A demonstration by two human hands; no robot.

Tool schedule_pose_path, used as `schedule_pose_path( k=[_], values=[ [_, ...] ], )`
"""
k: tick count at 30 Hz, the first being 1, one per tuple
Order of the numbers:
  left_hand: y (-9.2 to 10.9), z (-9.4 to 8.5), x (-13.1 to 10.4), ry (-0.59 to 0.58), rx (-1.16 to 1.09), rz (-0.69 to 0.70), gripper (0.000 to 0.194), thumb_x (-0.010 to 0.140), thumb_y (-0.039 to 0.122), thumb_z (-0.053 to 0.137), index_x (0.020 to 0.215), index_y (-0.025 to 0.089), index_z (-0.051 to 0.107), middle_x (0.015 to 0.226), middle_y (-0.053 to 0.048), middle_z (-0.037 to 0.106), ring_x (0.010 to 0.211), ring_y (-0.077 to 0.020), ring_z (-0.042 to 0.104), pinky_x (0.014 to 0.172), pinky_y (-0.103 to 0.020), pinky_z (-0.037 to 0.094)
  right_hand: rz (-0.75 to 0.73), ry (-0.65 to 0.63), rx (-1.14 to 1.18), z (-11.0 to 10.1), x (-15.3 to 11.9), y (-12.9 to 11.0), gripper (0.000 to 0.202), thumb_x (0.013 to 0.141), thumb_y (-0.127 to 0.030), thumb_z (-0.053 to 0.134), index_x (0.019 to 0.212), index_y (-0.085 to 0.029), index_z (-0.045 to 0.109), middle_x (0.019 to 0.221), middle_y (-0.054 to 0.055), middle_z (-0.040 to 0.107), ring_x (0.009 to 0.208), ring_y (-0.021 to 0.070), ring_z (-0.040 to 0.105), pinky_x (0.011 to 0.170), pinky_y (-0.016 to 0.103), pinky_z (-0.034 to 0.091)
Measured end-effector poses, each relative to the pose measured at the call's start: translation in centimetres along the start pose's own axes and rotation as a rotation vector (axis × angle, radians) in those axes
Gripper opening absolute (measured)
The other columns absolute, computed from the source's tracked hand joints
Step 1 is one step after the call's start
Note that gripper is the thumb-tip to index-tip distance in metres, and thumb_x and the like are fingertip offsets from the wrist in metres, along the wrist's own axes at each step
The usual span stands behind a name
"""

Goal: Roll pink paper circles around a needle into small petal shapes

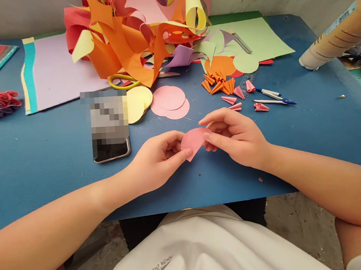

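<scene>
A folded piece of pink paper (193, 141), rounded on top and narrowing to a point below, is held between both hands above the blue table. My left hand (165, 156) pinches its lower left edge with thumb and fingers. My right hand (232, 138) grips its upper right edge, thumb in front, with the index finger raised. Just beyond lie overlapping pink paper circles (169, 101) and a stack of yellow paper circles (135, 105). Small orange paper cones (222, 83) and a few pink paper cones (238, 92) sit beyond my right hand.
Orange, red and yellow paper scraps (132, 44) pile up at the back, with yellow-handled scissors (124, 81) beneath. A phone (111, 149) lies left, partly pixelated. A blue-and-white compass (276, 100) is at right, near a leaning cardboard tube (330, 36). Red and purple paper rolls (1, 101) sit far left.
</scene>
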State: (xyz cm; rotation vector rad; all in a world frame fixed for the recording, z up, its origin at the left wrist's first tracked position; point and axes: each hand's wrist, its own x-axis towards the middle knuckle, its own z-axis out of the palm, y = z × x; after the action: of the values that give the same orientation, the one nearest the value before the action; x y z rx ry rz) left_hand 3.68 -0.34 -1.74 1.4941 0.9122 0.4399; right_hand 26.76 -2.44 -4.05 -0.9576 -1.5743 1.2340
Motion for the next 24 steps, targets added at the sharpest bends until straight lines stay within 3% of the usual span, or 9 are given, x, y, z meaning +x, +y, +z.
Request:
schedule_pose_path(
  k=[4,10,14,20,24],
  values=[
    [0.16,-0.09,0.11,-0.003,-0.103,-0.065,0.025,0.085,0.031,0.084,0.101,0.018,0.069,0.082,-0.002,0.073,0.073,-0.0152,0.062,0.067,-0.028,0.052,-0.037,0.009,-0.088,-0.04,-0.16,0.08,0.013,0.100,-0.023,0.067,0.113,-0.020,0.064,0.086,0.000,0.070,0.069,0.0121,0.070,0.065,0.026,0.060],
    [-0.39,-0.25,0.08,0.010,-0.138,0.008,0.040,0.097,0.034,0.073,0.131,0.023,0.055,0.078,0.001,0.068,0.074,-0.0147,0.064,0.067,-0.027,0.052,0.004,0.013,-0.063,-0.24,0.08,0.12,0.034,0.087,-0.029,0.085,0.116,-0.020,0.069,0.099,0.005,0.077,0.080,0.0166,0.075,0.074,0.030,0.066],
    [-0.63,-0.34,0.08,0.011,-0.150,0.026,0.035,0.099,0.032,0.070,0.128,0.023,0.053,0.081,0.001,0.068,0.076,-0.0140,0.065,0.069,-0.026,0.052,0.072,0.034,0.008,-0.25,0.26,0.15,0.048,0.083,-0.028,0.090,0.125,-0.020,0.069,0.095,0.003,0.078,0.081,0.0161,0.076,0.074,0.028,0.066],
    [-0.50,-0.29,0.06,0.019,-0.150,0.002,0.040,0.094,0.034,0.077,0.127,0.023,0.058,0.083,0.000,0.069,0.077,-0.0149,0.067,0.070,-0.027,0.054,0.071,0.033,-0.025,-0.28,0.40,0.13,0.041,0.078,-0.031,0.093,0.113,-0.020,0.075,0.097,0.005,0.079,0.077,0.0171,0.075,0.072,0.031,0.066],
    [-0.68,-0.32,0.03,0.066,-0.132,-0.006,0.043,0.088,0.037,0.083,0.123,0.025,0.062,0.103,-0.003,0.070,0.075,-0.0137,0.070,0.067,-0.027,0.057,0.071,0.059,-0.070,-0.34,0.37,0.19,0.046,0.073,-0.039,0.096,0.109,-0.020,0.077,0.097,0.005,0.079,0.074,0.0183,0.073,0.069,0.033,0.064]
  ],
)
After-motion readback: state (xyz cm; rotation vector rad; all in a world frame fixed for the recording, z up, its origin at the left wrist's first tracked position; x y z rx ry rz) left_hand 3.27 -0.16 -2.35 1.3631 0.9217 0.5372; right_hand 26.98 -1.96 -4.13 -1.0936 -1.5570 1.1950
